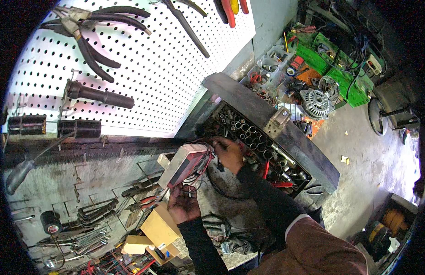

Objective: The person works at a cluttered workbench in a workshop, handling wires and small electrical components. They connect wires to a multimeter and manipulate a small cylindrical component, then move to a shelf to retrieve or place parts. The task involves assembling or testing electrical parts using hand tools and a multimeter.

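Observation:
A grey boxy device [182, 162] with a dark red face sits at an angle by the wall, with red and black wires [205, 162] looped over its right side. My left hand [184, 205] is at its lower end, fingers curled on the hanging leads. My right hand [228, 153] is at its upper right, fingers closed around wires; the fingertips are partly shadowed. Right beside that hand, an open tray [215, 120] holds several metal sockets [251, 137] and red-handled tools [266, 170].
A white pegboard [153, 82] carries pliers and cylindrical tools; more tools hang below. A dark steel beam [318, 167] borders the socket tray. Beyond lie green crates [356, 94] and an alternator [315, 103]. Cardboard boxes [157, 222] and black hoses are near my left forearm.

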A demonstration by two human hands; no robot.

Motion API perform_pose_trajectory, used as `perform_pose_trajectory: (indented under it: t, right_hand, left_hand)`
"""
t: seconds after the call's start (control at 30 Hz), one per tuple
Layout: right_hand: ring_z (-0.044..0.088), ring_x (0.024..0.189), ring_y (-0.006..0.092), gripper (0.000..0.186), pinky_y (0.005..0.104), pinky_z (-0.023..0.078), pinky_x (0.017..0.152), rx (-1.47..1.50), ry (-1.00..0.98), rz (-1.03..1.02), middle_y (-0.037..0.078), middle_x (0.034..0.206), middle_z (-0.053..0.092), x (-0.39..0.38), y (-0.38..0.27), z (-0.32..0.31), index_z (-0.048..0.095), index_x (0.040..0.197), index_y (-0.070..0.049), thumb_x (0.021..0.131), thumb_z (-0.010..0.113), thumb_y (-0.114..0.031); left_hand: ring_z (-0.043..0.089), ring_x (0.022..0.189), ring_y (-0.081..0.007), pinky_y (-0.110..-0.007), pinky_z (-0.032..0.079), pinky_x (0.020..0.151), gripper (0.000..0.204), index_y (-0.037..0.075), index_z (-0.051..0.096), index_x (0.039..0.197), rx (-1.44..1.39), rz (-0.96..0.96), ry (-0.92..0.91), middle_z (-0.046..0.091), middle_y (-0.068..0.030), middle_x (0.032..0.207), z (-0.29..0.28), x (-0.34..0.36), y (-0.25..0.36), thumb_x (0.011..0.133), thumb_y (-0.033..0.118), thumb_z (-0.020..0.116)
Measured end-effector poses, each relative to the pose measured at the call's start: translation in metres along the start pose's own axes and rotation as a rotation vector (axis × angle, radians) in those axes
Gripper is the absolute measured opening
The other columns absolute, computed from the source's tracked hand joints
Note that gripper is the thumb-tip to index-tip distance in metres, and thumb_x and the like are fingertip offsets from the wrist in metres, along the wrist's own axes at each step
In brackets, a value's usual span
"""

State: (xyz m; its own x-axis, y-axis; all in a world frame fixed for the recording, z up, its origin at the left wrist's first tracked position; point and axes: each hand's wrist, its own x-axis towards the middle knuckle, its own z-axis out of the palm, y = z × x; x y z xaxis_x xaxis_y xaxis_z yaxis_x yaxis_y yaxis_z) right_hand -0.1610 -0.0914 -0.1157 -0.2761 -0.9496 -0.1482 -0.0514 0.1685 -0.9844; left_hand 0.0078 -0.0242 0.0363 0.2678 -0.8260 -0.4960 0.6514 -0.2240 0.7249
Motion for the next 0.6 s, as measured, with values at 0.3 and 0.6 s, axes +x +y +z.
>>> perform_pose_trajectory:
  t: [0.3,0.6]
  right_hand:
    - [0.068,0.085,0.0205,0.041,0.0371,0.053,0.081,-0.018,-0.566,-0.005,0.016,0.093,0.075,0.04,-0.094,-0.066,0.074,0.104,0.004,0.093,0.068,-0.035]
    - [0.067,0.083,0.0177,0.035,0.0368,0.054,0.081,-0.228,-0.708,0.044,0.014,0.092,0.075,0.066,-0.141,-0.07,0.073,0.108,0.003,0.084,0.071,-0.023]
  left_hand:
    - [0.064,0.092,-0.0216,-0.041,0.054,0.086,0.051,0.009,0.056,0.132,0.138,0.092,0.009,0.064,-0.0045,0.11,-0.013,-0.003,-0.012,0.084,0.012,0.072]
    - [0.064,0.1,-0.0228,-0.045,0.055,0.085,0.051,0.011,0.052,0.141,-0.004,0.071,-0.057,0.068,-0.0043,0.117,-0.002,0.001,0.007,0.093,0.025,0.064]
